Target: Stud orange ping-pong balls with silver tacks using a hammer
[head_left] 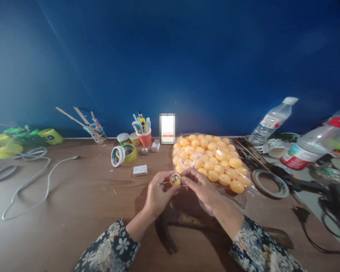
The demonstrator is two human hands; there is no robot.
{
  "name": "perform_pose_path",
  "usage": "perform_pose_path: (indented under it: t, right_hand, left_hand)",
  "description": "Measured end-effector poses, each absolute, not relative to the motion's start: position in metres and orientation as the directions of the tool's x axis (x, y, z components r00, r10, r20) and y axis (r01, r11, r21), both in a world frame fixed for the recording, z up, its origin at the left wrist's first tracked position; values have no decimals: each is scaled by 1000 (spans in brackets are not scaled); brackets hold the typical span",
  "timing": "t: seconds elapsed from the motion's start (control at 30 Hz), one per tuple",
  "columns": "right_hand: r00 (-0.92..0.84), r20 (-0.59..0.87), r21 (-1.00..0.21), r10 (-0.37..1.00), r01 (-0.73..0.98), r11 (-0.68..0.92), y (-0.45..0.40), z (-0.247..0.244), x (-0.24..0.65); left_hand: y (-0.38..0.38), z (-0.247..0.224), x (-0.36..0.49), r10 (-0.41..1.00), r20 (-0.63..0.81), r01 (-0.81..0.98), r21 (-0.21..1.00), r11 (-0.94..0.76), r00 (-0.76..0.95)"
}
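Between my two hands is a small orange ball [175, 179], with shiny silvery bits showing on the side facing me. My left hand [160, 192] grips it from the left with thumb and fingers. From the right, the fingers of my right hand [200, 187] pinch its edge. Just behind my right hand lies a clear plastic bag [219, 153] full of similar orange balls [237, 186]. Under my wrists a hammer [167, 232] rests on the brown table, its wooden handle [279, 237] partly hidden by my right forearm.
Tape rolls [118, 156], a small white box [139, 170] and an orange cup [144, 139] of pens stand behind my left hand. A white cable [48, 177] curls at left. Plastic bottles [303, 153], another tape roll [283, 189] and a black plug [302, 213] are at right.
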State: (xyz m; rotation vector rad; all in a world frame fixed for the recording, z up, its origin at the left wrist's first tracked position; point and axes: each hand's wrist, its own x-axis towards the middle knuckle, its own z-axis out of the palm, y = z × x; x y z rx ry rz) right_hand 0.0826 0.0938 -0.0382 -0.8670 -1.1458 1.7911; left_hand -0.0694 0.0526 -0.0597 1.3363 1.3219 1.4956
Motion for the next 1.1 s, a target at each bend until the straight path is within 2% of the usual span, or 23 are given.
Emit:
perform_pose_path:
  t: [0.13, 0.33, 0.63, 1.1]
  right_hand:
    - [-405, -112, -942, 907, -247, -226, 93, -40, 81]
    - [-455, -105, -942, 884, -241, -236, 93, -41, 81]
    - [-443, -64, -937, 894, -282, -207, 95, -41, 81]
    - [-441, -30, -954, 897, -257, -158, 94, -39, 81]
  left_hand:
    - [51, -58, -71, 956, 215, 155, 970, -186, -199]
    - [49, -57, -71, 924, 327, 357, 902, -244, -196]
    - [48, -55, -71, 920, 382, 303, 890, -341, -86]
    - [50, -61, -71, 909, 397, 224, 904, -363, -128]
